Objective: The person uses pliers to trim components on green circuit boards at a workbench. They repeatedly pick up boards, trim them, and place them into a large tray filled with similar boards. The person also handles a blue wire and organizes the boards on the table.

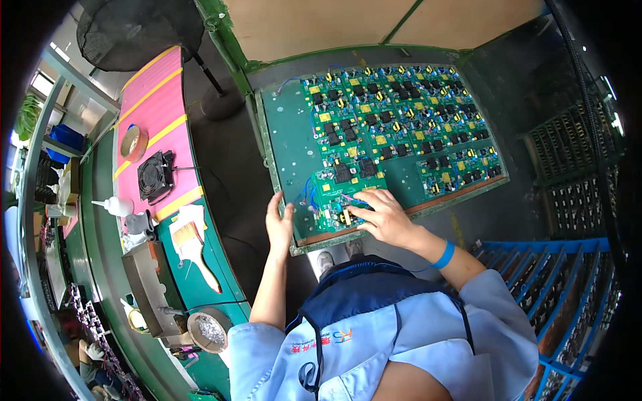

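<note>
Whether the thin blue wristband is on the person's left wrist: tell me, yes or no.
No, the thin blue wristband is on the same arm as the right hand.

The circuit boards (401,120) are green, dotted black and yellow — the worktable (286,127) a darker green with pale specks. The pink mat (157,99) bears yellow stripes; the wristband (445,254) is blue, the shirt (414,334) paler blue — the dim standing fan (134,33) seems black.

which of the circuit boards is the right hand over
The front-left board, closest to the person, with blue wires at its left edge. The right hand is over it; the other boards have no hand over them.
</note>
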The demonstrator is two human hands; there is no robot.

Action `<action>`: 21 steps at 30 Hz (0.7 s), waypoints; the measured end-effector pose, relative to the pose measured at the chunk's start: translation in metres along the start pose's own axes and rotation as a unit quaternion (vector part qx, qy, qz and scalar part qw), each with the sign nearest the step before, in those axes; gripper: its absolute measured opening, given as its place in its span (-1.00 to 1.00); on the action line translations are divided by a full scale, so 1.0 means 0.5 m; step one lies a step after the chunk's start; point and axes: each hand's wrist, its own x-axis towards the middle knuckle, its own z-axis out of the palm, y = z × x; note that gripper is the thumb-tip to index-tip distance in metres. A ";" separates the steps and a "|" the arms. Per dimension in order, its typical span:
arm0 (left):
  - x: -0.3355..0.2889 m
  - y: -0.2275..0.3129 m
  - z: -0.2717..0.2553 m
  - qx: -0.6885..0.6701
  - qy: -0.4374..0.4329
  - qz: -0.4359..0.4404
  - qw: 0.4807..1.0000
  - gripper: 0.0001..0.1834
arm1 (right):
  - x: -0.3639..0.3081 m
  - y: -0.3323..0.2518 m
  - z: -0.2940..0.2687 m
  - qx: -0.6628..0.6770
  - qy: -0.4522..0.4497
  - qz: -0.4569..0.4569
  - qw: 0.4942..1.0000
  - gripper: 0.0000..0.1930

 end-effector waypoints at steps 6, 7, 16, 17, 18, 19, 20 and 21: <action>-0.012 0.133 0.023 -0.101 -0.100 -0.092 0.986 -0.75 | 0.007 0.003 -0.003 0.065 0.031 0.028 0.997 -0.59; -0.013 0.135 0.036 -0.113 -0.098 -0.088 0.985 -0.74 | 0.008 0.002 -0.011 0.096 0.040 0.042 0.994 -0.60; -0.017 0.180 0.020 -0.048 -0.047 -0.057 0.996 -0.68 | -0.053 0.099 -0.099 0.109 0.197 0.212 0.951 -0.58; -0.020 0.179 0.014 -0.017 -0.037 -0.032 0.999 -0.69 | -0.077 0.137 -0.109 0.054 0.174 0.243 0.953 -0.58; -0.023 0.185 0.009 0.106 -0.037 0.055 0.992 -0.68 | -0.108 0.185 -0.099 0.009 0.133 0.240 0.962 -0.58; -0.022 0.197 0.010 0.225 -0.039 0.142 0.963 -0.67 | -0.145 0.229 -0.083 -0.036 0.093 0.239 0.966 -0.57; -0.025 0.218 0.018 0.234 -0.061 0.150 0.959 -0.63 | -0.172 0.252 -0.073 -0.065 0.028 0.239 0.968 -0.59; -0.028 0.244 0.025 0.278 -0.086 0.184 0.939 -0.57 | -0.195 0.274 -0.050 -0.074 0.002 0.211 0.975 -0.59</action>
